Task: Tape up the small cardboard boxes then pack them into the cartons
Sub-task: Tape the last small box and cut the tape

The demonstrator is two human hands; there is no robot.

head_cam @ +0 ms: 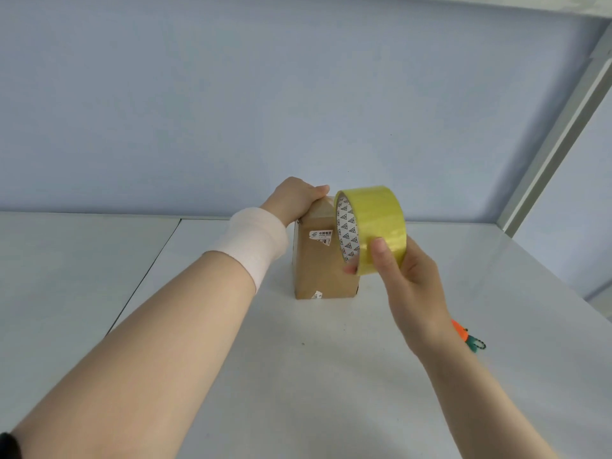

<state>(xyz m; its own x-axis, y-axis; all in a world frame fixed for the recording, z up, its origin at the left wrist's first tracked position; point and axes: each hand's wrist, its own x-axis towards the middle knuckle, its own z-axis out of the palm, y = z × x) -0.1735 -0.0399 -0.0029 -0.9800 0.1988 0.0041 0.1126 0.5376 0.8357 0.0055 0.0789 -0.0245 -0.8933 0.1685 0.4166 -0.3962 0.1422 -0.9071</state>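
Note:
A small brown cardboard box [316, 266] stands upright on the white table [331, 376], with white printed labels on its near face. My left hand [296, 198] grips the box's top left edge, fingers curled over it; a beige band wraps that wrist. My right hand [409, 286] holds a roll of yellowish clear tape [374, 226] just right of the box's top, thumb on the outer band and fingertips inside the core. The roll overlaps the box's upper right corner in view. No cartons are visible.
An orange and green keychain-like object [468, 339] lies on the table behind my right wrist. A seam [145, 273] divides the table from a second white surface at left. A pale blue wall rises behind, with a grey frame post [556, 134] at right.

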